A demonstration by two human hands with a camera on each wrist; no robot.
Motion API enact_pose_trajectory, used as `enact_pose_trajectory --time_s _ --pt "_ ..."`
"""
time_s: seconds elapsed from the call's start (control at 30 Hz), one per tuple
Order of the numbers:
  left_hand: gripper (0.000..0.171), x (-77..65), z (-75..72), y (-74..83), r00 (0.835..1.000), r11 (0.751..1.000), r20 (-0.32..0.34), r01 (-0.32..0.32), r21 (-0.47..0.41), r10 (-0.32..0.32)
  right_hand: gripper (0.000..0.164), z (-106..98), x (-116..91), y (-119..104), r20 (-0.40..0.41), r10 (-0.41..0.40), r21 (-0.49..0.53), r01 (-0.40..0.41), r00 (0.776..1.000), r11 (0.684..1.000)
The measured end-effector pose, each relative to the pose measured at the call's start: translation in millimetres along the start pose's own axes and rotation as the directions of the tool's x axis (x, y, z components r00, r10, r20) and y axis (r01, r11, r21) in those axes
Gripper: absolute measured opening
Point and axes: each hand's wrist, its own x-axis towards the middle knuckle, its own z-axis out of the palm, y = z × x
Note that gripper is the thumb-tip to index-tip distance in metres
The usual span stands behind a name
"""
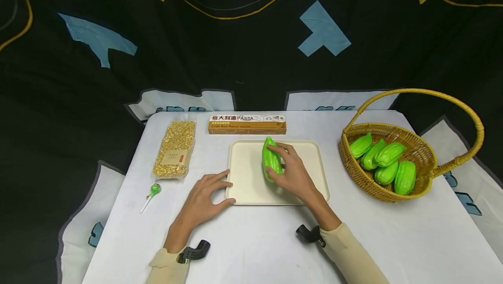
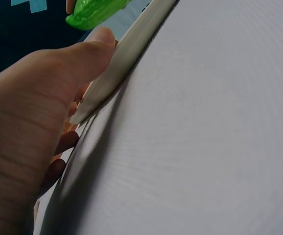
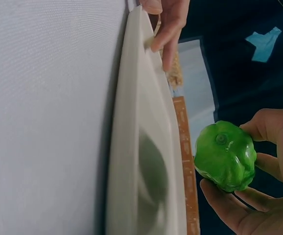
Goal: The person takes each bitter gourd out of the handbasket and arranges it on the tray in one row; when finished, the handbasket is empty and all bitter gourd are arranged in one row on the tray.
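A glossy green ridged gourd (image 1: 271, 160) is pinched between the thumb and fingers of my right hand (image 1: 291, 171). It hangs above the cream tray (image 1: 243, 190), apart from it, and casts a shadow in the right wrist view. There the ribbed end of the gourd (image 3: 224, 155) faces the camera. My left hand (image 1: 204, 199) is at the tray's left side, fingers spread and fairly straight, fingertips touching the rim near the front corner. In the left wrist view its thumb (image 2: 95, 56) lies by the tray edge (image 2: 127, 61).
A wicker basket (image 1: 353, 177) with a tall handle, holding several similar green gourds (image 1: 389, 154), stands to the right. Behind the tray lies a pasta box (image 1: 247, 125). A bag of corn kernels (image 1: 174, 146) and a lollipop (image 1: 154, 189) lie on the left.
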Motion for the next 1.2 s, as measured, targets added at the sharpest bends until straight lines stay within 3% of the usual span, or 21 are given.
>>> enact_pose_trajectory --time_s 0.8,1.2 --pt "0.047 0.1 -1.2 0.7 1.000 1.000 0.002 -0.007 -0.004 0.007 0.066 50 46 -17 0.118 0.014 -0.052 -0.007 0.993 0.999" --pt "0.047 1.3 -2.3 1.3 1.000 1.000 0.004 -0.017 -0.015 0.017 0.065 69 60 -22 0.156 0.051 -0.058 -0.043 0.986 0.997"
